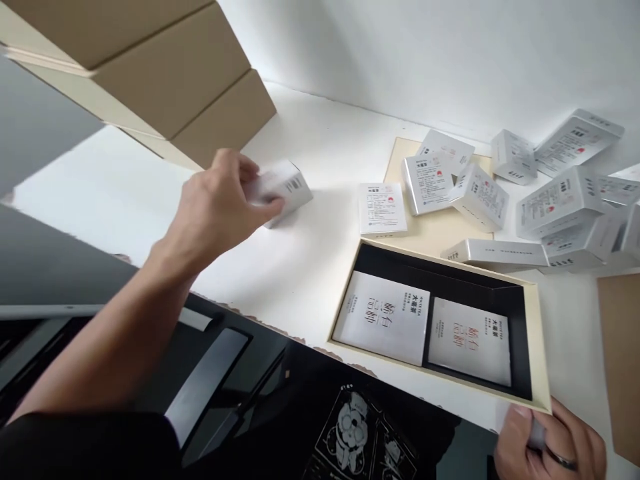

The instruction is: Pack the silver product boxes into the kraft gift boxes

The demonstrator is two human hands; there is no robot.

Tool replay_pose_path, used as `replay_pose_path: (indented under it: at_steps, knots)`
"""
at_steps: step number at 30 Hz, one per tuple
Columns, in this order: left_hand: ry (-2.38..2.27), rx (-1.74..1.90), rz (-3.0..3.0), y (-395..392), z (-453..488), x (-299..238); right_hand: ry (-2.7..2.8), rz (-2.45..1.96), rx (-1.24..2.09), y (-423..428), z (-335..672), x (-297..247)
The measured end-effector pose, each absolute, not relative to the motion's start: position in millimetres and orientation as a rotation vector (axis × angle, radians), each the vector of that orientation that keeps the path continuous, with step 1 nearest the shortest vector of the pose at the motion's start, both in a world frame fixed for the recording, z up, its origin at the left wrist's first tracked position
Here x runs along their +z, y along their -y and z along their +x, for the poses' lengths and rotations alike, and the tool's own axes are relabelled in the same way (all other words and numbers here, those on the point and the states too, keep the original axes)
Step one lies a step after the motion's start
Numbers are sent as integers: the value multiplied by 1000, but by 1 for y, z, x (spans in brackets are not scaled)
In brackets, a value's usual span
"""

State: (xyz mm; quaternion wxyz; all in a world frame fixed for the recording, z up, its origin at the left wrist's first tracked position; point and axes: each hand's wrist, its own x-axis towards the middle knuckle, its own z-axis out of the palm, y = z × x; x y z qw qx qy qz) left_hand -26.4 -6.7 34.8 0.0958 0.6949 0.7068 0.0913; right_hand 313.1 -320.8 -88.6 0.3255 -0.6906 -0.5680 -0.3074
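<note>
My left hand [215, 200] is closed around a small white box [293, 187], thumb on its near side and fingers over the far side. The carton is slightly blurred and rests on or just above the white table. At the lower right, my right hand [553, 443] is curled beside the corner of a cream open gift box [541, 347]. A greyish bit shows between its fingers, but I cannot make out what it is. Inside the black-lined gift box lie two silvery-white tea boxes [383, 317] side by side, with printed characters facing up.
Several small white boxes [563, 200] lie loosely on the right, some over a cream panel [420, 223]. One white carton [383, 210] sits behind the gift box. Large stacked brown boxes [175, 73] stand at upper left. A brown board [620, 360] is at the right edge; the wall is behind.
</note>
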Motion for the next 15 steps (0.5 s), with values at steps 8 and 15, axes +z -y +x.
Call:
replay_pose_path:
  at_steps: [8, 15]
  knots:
    - [-1818, 38, 2109, -6, -29, 53, 1469, -1812, -735, 322, 316, -90]
    - [-996, 222, 2268, 46, 41, 103, 1509, -1820, -746, 319, 311, -90]
